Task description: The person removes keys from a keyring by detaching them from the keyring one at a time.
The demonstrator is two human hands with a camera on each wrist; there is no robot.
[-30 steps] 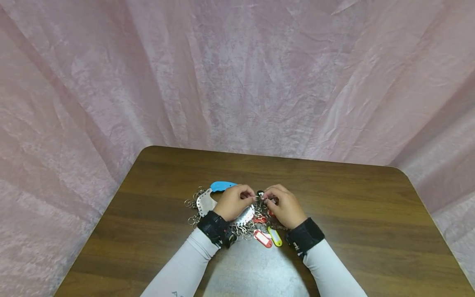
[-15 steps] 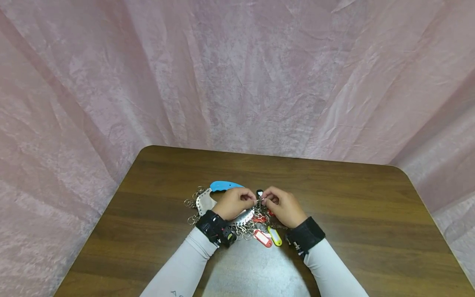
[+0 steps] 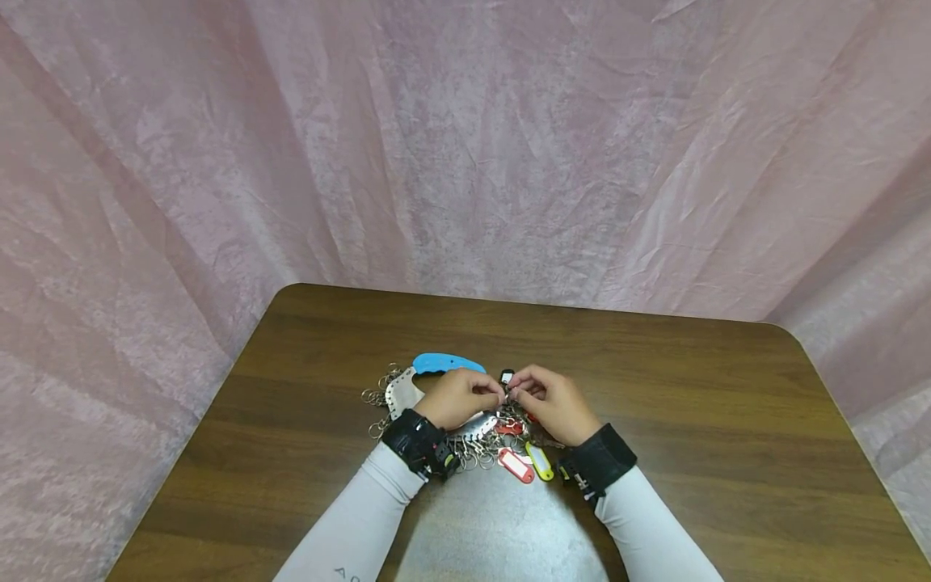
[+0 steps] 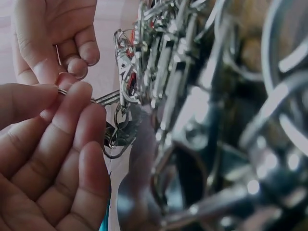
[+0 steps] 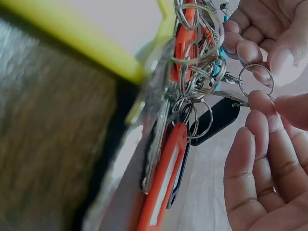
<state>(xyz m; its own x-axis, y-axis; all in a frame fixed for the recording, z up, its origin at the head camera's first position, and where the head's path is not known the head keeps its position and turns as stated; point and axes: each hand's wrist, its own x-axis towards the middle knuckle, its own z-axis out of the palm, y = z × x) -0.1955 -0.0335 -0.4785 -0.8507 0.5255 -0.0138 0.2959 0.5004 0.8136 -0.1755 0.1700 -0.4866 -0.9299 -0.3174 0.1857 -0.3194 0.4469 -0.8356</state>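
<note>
The surface (image 3: 691, 388) is brown and wood-grained, with rounded far corners at ten and two o'clock and a pale glare at six o'clock between the two white sleeves (image 3: 349, 517). Creased pink curtain (image 3: 473, 162) hangs behind it from nine o'clock through twelve to three. The ring (image 5: 256, 66), thin and metal, is at lower centre in the head view, pinched between thumb and fingertips by the left hand (image 3: 460, 399) at its nine o'clock and the right hand (image 3: 558, 408) at its three o'clock. Around that ring lie the blue handle (image 3: 444, 363) at ten o'clock, the pale metal plate (image 3: 402, 394) at nine, the black tag (image 3: 507, 376) at twelve, the yellow tag (image 3: 539, 462) at five and the red-framed tag (image 3: 516, 466) at six. The left hand and its black strap (image 3: 416, 440) cover the plate's middle. The near edge of the surface is cut off at six o'clock, as is lettering on the left sleeve. In the left wrist view, metal clasps (image 4: 192, 132) at three o'clock are blurred and overlapping, uncountable; in the right wrist view, the yellow tag is blurred and cropped at eleven.
</note>
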